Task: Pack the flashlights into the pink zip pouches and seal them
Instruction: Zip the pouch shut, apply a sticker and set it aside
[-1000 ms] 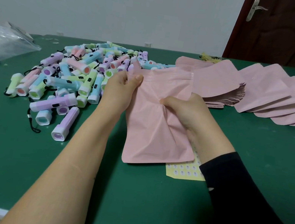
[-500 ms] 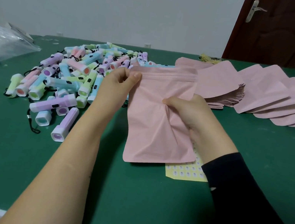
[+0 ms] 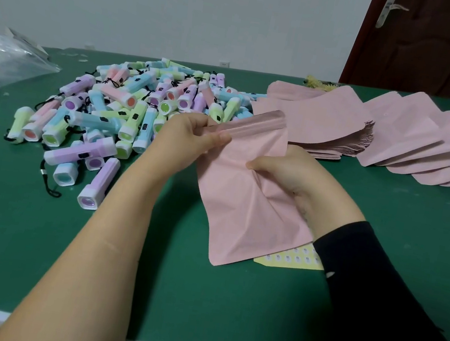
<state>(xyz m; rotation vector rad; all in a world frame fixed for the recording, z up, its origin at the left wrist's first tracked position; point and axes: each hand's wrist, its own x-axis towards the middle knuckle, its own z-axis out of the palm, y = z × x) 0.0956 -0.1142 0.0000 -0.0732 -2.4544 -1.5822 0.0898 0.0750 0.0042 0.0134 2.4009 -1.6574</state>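
Pouch [image 3: 245, 203] had twisted rightward; we noted left hand [image 3: 190, 137] pinching its zip [image 3: 258, 124], right hand [image 3: 292, 172] gripping mid-body; skewed tracks might mis-seal.

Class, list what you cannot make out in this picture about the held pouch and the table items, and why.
Head view: inside of the flat pink zip pouch in left hand and right hand; opaque material hides it.
Head view: its zip strip, blurred; sealed or not, unclear.
Head view: yellow sticker sheet, mostly under pouch and sleeve; print too small.
Head view: clear plastic bag, cut off by left edge.
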